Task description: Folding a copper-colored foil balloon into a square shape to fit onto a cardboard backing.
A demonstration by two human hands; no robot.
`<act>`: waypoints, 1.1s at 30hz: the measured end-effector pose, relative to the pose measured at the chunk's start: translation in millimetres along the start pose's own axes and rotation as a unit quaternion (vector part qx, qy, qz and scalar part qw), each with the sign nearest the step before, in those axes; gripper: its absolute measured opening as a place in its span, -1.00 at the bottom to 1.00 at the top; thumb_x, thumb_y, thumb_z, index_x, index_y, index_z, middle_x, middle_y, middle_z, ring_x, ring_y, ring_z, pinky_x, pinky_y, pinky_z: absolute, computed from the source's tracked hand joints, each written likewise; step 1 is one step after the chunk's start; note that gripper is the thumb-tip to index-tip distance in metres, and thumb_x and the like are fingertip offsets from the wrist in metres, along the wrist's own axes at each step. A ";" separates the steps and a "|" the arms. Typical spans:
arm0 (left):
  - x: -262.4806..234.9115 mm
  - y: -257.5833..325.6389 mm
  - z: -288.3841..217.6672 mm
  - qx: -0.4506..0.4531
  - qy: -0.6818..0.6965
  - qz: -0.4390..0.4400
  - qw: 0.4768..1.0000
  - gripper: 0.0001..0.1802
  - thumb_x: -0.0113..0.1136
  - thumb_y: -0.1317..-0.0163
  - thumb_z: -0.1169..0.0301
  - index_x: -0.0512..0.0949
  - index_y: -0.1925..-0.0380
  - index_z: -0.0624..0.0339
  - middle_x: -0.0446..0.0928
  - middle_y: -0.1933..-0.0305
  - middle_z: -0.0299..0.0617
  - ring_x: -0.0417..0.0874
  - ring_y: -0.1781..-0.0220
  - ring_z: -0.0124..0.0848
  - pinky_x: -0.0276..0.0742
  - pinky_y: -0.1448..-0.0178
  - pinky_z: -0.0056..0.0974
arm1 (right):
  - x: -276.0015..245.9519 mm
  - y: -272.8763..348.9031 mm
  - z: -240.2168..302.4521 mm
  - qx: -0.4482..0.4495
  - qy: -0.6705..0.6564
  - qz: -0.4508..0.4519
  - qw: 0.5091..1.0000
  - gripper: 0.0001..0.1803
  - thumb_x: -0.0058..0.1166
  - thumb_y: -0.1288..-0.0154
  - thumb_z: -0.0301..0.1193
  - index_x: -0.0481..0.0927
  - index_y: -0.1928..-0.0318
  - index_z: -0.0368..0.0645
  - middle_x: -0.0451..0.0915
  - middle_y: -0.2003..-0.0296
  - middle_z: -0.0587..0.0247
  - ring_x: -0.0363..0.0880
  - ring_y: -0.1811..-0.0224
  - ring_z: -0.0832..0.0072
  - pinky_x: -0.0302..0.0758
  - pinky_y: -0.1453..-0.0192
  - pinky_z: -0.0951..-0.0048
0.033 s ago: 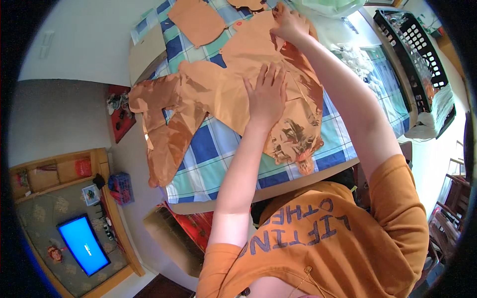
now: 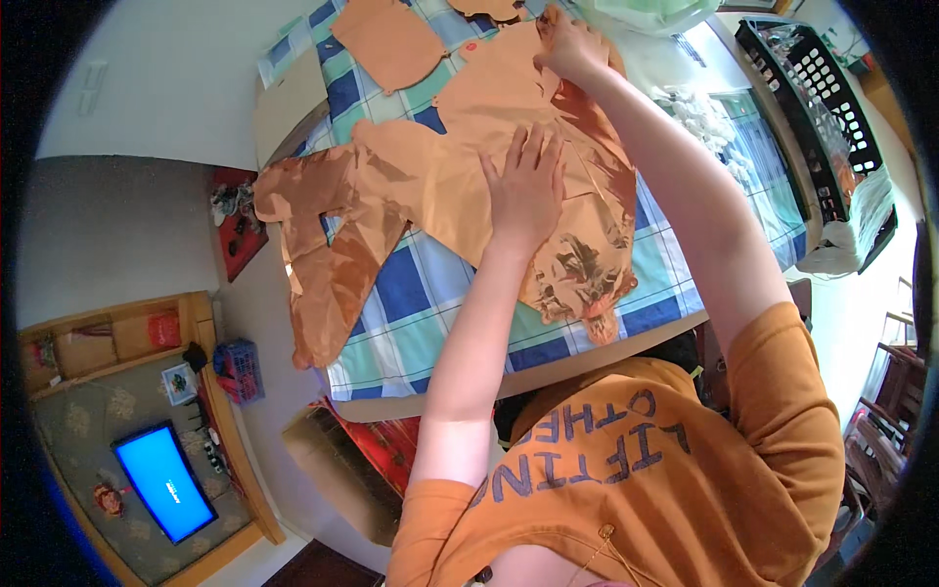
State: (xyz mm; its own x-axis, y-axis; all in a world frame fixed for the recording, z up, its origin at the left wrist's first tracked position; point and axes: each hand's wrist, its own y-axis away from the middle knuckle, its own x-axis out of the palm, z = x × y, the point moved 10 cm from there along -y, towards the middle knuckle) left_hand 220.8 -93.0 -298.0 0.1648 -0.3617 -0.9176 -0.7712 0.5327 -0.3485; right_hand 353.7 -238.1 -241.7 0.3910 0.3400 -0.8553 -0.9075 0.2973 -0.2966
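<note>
Rested the left hand (image 2: pixel 526 201) palm-down on the copper-coloured foil shape (image 2: pixel 445 186), spread over the checked cloth (image 2: pixel 416 279) left of the black basket (image 2: pixel 829 83), grip apart and clamped on nothing. Had the right hand (image 2: pixel 574 49) at the foil's far edge, nearer the basket; could not tell from this angle about any pinch there. Saw another foil piece (image 2: pixel 391 44) farther left of the basket. Judged the foil light, limp, slippery and easily creased or torn; best taken by flat outer margins, clear of the crumpled end (image 2: pixel 577 269).
</note>
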 end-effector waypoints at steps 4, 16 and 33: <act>1.6 -11.6 -18.1 0.019 0.016 -0.007 1.000 -0.54 -0.02 -0.40 0.24 0.42 -0.28 0.00 0.35 -0.40 -0.15 0.27 -0.48 -0.18 0.01 -0.40 0.46 | 47.0 -35.5 -58.4 0.053 -0.056 0.069 0.995 -0.43 0.25 -0.13 -0.39 0.36 -0.16 -0.10 0.64 0.14 -0.13 0.63 0.11 -0.11 0.54 0.02 -0.06; 3.7 -11.4 -12.6 0.008 0.021 -0.009 1.000 -0.55 0.02 -0.38 0.24 0.45 -0.26 -0.03 0.34 -0.40 -0.15 0.27 -0.47 -0.19 0.01 -0.41 0.45 | 18.9 52.8 -63.6 -0.019 -0.209 0.034 0.977 -0.59 0.08 -0.36 -0.35 0.54 -0.19 -0.12 0.51 -0.19 -0.01 0.42 -0.28 0.07 0.38 -0.32 0.19; 3.3 -9.4 -7.4 -0.008 0.029 0.005 1.000 -0.56 0.01 -0.40 0.24 0.44 -0.26 -0.02 0.35 -0.39 -0.14 0.26 -0.48 -0.16 -0.05 -0.41 0.46 | 13.2 90.8 -1.6 -0.248 -0.153 -0.020 0.956 -0.61 0.15 -0.26 -0.34 0.60 -0.11 -0.09 0.55 -0.13 0.02 0.44 -0.24 0.05 0.34 -0.34 0.06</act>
State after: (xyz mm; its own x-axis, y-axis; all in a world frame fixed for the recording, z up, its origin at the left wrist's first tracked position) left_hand 224.0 -104.9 -296.3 0.1209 -0.4003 -0.9084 -0.7822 0.5250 -0.3354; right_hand 276.2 -208.0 -280.5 0.3849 0.6050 -0.6970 -0.8226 -0.1176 -0.5563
